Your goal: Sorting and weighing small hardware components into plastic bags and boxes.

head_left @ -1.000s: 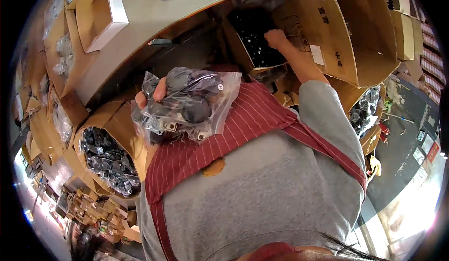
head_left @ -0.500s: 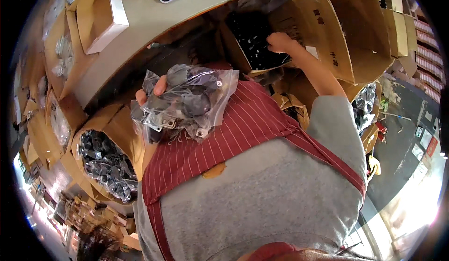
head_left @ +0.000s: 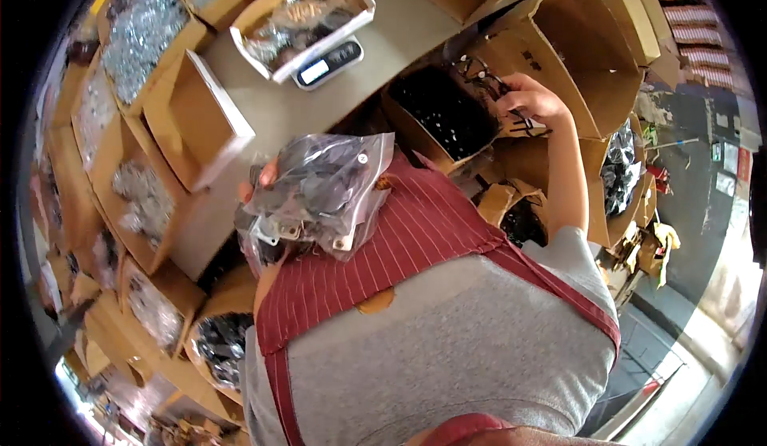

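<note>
My left hand [head_left: 268,173] grips a clear plastic bag [head_left: 335,174] at its left side, in front of my apron. Dark rounded parts and small metal brackets show through the plastic; much of the hand is behind it. At the upper right, my right hand [head_left: 534,101] is closed on some thin black pieces [head_left: 521,120], whose exact kind I cannot make out. The hand is just right of an open cardboard box filled with small black parts [head_left: 439,111], flecked with white. More thin dark pieces [head_left: 473,69] lie beside that box, near my fingers.
A small digital scale [head_left: 327,64] and a white-edged carton of bagged parts [head_left: 363,16] sit on the grey table [head_left: 415,7]. Open cartons of bagged pieces line the left. A large open cardboard box [head_left: 551,39] stands beyond my right hand; a bag of black parts [head_left: 621,166] is farther right.
My right hand has lifted out of the box of black parts and moved right, now with thin black pieces in it. The view has shifted, showing more of the table and scale.
</note>
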The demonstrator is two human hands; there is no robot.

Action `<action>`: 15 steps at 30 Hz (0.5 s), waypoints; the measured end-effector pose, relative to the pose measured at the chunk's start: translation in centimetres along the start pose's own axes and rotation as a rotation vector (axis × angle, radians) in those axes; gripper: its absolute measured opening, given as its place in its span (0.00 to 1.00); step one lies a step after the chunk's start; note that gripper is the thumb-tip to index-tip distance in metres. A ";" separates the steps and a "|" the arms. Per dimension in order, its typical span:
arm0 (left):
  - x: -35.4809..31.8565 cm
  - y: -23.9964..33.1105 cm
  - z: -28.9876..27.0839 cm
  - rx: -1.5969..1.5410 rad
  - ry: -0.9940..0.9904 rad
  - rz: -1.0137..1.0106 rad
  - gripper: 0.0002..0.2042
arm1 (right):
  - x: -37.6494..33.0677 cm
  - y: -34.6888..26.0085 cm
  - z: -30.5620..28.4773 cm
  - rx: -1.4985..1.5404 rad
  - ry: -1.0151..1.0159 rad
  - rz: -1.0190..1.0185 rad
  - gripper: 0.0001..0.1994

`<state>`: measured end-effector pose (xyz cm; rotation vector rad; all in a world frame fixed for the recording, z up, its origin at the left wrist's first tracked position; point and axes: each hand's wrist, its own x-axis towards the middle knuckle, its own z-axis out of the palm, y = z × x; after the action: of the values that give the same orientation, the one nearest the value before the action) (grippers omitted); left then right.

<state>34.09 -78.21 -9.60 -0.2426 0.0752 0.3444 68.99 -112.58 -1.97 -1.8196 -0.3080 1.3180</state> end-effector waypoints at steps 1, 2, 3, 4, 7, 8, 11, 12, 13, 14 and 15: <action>1.3 0.5 0.4 -0.001 0.010 -0.022 0.07 | -1.0 -0.5 -0.1 0.016 0.023 -0.135 0.12; 2.0 1.5 1.0 0.013 0.011 -0.015 0.07 | -2.5 -4.3 1.5 0.170 0.001 -0.117 0.11; 2.5 2.6 1.8 0.029 0.013 -0.002 0.07 | -2.5 -5.4 2.1 0.158 0.044 -0.274 0.10; 3.2 3.4 2.1 0.039 0.018 0.000 0.07 | -2.8 -6.1 2.6 0.141 0.101 -0.432 0.09; 5.5 5.6 2.6 0.042 0.030 -0.006 0.07 | -7.6 -10.8 2.0 0.251 0.388 -0.466 0.06; 6.6 6.2 3.0 0.045 0.040 -0.014 0.07 | -9.3 -11.6 0.6 0.181 0.542 -0.456 0.05; 8.4 8.3 4.8 0.069 0.049 0.021 0.07 | -10.5 -14.9 -4.5 0.367 0.244 -0.883 0.14; 9.3 9.0 5.4 0.079 0.042 0.045 0.07 | -10.5 -16.4 -4.9 0.433 0.427 -0.965 0.13; 10.0 9.7 6.1 0.085 0.038 0.066 0.07 | -10.1 -17.4 -6.5 0.429 0.566 -0.956 0.12; 11.0 10.1 6.9 0.093 0.037 0.084 0.07 | -9.7 -18.4 -8.9 0.426 0.710 -0.945 0.12; 11.7 10.7 7.5 0.091 0.037 0.103 0.07 | -8.9 -19.4 -11.5 0.456 0.775 -0.882 0.10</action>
<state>41.68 -62.77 -6.03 -0.1552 0.1401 0.4381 80.52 -111.86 19.42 -1.3885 -0.2906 0.0303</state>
